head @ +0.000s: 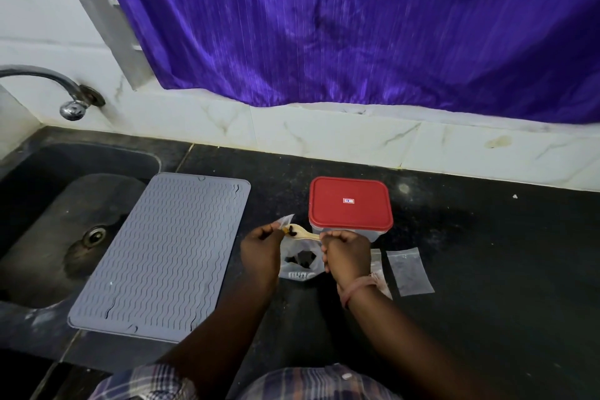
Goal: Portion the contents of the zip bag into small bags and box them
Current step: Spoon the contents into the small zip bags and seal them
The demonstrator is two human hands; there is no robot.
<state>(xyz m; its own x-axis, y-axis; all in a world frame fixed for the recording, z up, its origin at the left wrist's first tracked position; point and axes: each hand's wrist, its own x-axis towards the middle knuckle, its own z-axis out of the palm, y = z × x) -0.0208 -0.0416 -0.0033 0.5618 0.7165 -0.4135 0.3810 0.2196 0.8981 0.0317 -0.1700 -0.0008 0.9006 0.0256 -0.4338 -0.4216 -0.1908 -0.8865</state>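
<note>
Hands work just in front of a red-lidded box (350, 203) on a black worktop (487, 269): the right hand (347, 252) has its grip closed on a pale spoon (300, 233) carrying dark pieces, and the left hand (262, 247) pinches a small clear bag (285, 221) at the spoon's tip. Below the spoon, nearer the person than the box, sits the zip bag (301, 261) with dark contents; 1 empty small bag (409, 271) lies right of it, and a grey ridged mat (162, 256) lies left of the box.

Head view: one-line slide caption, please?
Right hand spoons dark pieces toward small bag in left hand, red-lidded box shut behind.
</note>
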